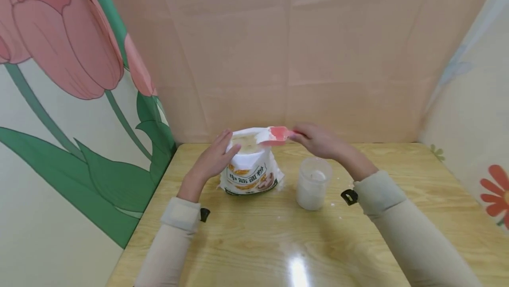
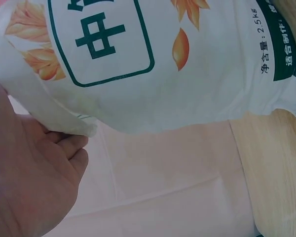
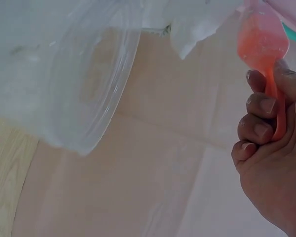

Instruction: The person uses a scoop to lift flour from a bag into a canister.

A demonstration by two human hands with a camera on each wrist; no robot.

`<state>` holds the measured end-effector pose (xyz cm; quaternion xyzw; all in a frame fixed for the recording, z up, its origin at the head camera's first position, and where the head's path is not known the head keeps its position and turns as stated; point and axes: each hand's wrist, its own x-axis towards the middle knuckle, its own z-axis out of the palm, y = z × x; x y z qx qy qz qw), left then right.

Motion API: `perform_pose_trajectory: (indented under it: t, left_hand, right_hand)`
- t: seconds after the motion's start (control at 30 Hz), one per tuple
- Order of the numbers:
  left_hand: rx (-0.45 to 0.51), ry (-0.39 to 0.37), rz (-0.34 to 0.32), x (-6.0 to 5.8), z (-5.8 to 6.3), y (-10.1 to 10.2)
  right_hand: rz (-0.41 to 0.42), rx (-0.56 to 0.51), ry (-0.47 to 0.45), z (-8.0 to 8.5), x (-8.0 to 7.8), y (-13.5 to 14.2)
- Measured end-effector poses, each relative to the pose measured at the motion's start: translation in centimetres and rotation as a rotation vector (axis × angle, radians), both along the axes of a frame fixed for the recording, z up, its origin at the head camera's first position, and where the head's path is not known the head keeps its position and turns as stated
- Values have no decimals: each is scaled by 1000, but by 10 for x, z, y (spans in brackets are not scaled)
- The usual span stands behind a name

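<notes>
A white flour bag (image 1: pixel 248 176) with Chinese lettering stands on the table, its top open and pale flour showing inside. My left hand (image 1: pixel 212 156) grips the bag's upper left edge; in the left wrist view, its fingers (image 2: pixel 69 148) curl against the bag's side. My right hand (image 1: pixel 318 140) holds a pink-red scoop (image 1: pixel 280 133) by its handle, fingers wrapped round it in the right wrist view. White flour lies in the scoop, which is over the bag's right rim. Below the right hand stands a clear plastic container (image 1: pixel 313 185) with white content.
The wooden table (image 1: pixel 254 238) carries small white specks around the container. A pink-beige cloth backdrop (image 1: pixel 294 57) hangs at the table's far edge. Walls printed with flowers stand on the left and right.
</notes>
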<state>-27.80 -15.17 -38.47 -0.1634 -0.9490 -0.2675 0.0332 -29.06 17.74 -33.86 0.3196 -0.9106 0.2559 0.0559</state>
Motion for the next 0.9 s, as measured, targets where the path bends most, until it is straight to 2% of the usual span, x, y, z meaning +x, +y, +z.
perform_pose_trajectory:
  t: [0.5,0.63,0.9]
  left_hand:
    - [12,-2,-18,3,1,1]
    - [17,-4,-15,3,2,1]
    - [16,-12,-13,2,3,1]
  right_hand:
    - [-51,17,38,-10,39,69]
    - [-55,23,66,-14,46,82]
    - [-81,96,59,-22,51,105]
